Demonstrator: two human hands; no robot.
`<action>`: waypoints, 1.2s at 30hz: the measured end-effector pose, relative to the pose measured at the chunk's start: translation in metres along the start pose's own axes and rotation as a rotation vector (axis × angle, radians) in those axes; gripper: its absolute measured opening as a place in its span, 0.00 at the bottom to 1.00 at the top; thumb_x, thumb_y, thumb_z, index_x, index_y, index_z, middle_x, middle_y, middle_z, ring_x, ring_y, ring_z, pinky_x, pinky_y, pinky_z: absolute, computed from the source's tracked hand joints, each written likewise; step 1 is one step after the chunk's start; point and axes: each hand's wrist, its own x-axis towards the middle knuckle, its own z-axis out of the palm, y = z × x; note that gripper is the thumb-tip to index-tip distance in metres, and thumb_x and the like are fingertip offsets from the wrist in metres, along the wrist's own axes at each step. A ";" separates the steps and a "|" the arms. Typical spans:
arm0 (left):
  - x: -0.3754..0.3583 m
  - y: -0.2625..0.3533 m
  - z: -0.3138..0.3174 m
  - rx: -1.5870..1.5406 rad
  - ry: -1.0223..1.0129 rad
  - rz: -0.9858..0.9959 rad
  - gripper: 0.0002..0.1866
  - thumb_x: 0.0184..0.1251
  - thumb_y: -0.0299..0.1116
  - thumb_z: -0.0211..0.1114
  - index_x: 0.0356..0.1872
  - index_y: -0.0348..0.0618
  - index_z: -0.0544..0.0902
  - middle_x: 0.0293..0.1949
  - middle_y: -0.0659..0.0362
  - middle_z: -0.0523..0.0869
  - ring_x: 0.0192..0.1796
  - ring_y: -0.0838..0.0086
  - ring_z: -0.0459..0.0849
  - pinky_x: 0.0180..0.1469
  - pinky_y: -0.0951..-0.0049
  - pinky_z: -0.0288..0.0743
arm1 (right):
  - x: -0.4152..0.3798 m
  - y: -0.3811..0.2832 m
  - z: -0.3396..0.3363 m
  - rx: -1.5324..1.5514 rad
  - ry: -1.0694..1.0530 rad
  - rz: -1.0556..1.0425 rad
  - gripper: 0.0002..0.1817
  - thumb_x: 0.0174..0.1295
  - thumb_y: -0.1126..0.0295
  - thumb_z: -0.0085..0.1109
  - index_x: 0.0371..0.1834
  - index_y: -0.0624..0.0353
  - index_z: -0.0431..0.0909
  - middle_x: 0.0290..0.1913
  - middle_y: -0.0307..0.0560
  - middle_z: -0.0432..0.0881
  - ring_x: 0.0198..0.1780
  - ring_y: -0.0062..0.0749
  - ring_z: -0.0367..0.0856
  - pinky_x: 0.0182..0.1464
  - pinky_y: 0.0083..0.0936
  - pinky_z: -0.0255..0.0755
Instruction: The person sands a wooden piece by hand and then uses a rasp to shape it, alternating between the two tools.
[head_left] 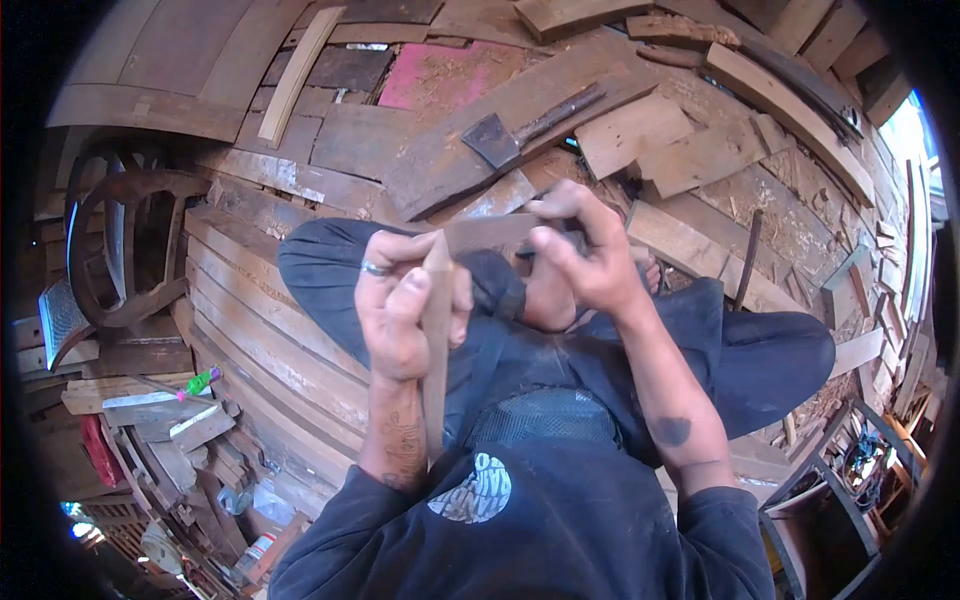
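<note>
My left hand (pixel 392 310), a ring on one finger, is closed around a narrow wooden strip (pixel 436 340). The strip stands nearly upright in this view and tapers to a point at its top. From that tip a flat brown piece (pixel 488 233) reaches across to my right hand (pixel 592 245). Its far end is pinched between the fingertips and thumb of that hand. What the flat piece is made of I cannot tell. Both hands are over my crossed legs (pixel 770 365) in dark trousers, with a bare foot (pixel 550 297) behind the right hand.
Ahead, a tool with a square metal blade (pixel 490 141) lies on a wide plank (pixel 420 185). Loose boards (pixel 635 135) and shavings cover the floor. Curved wooden frame parts (pixel 140 190) stand at left, near a green object (pixel 203 380) among offcuts. A dark frame (pixel 825 520) is at lower right.
</note>
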 end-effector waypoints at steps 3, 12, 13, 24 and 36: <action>0.004 0.000 -0.010 -0.062 -0.056 0.011 0.25 0.75 0.44 0.60 0.63 0.34 0.73 0.21 0.50 0.78 0.11 0.74 0.71 0.12 0.77 0.69 | -0.018 0.028 -0.026 -0.047 0.118 0.326 0.11 0.71 0.69 0.65 0.48 0.65 0.82 0.40 0.41 0.85 0.43 0.22 0.82 0.49 0.24 0.75; 0.010 0.007 0.004 -0.132 -0.086 -0.054 0.35 0.70 0.42 0.58 0.74 0.34 0.69 0.19 0.51 0.77 0.12 0.73 0.72 0.13 0.76 0.69 | -0.016 0.027 -0.031 0.109 0.244 0.309 0.11 0.74 0.69 0.61 0.52 0.64 0.79 0.42 0.37 0.80 0.45 0.17 0.76 0.50 0.19 0.70; 0.009 0.008 0.005 -0.124 -0.071 -0.059 0.35 0.69 0.43 0.58 0.74 0.34 0.70 0.19 0.51 0.78 0.13 0.73 0.72 0.14 0.76 0.68 | -0.019 0.027 -0.029 0.120 0.247 0.323 0.11 0.74 0.69 0.61 0.52 0.65 0.79 0.42 0.37 0.80 0.45 0.17 0.76 0.50 0.18 0.70; 0.007 0.005 -0.004 -0.070 -0.120 -0.009 0.28 0.74 0.44 0.60 0.67 0.36 0.70 0.17 0.52 0.77 0.11 0.74 0.72 0.13 0.77 0.69 | -0.019 0.018 -0.031 0.170 0.249 0.324 0.11 0.73 0.69 0.62 0.52 0.64 0.79 0.43 0.37 0.80 0.47 0.18 0.76 0.52 0.19 0.70; -0.002 0.007 0.012 -0.047 -0.108 -0.154 0.16 0.85 0.37 0.49 0.63 0.36 0.68 0.25 0.52 0.79 0.14 0.76 0.73 0.16 0.80 0.68 | 0.017 -0.055 0.016 0.162 -0.048 -0.090 0.12 0.63 0.73 0.69 0.48 0.65 0.82 0.37 0.45 0.82 0.40 0.32 0.80 0.46 0.28 0.72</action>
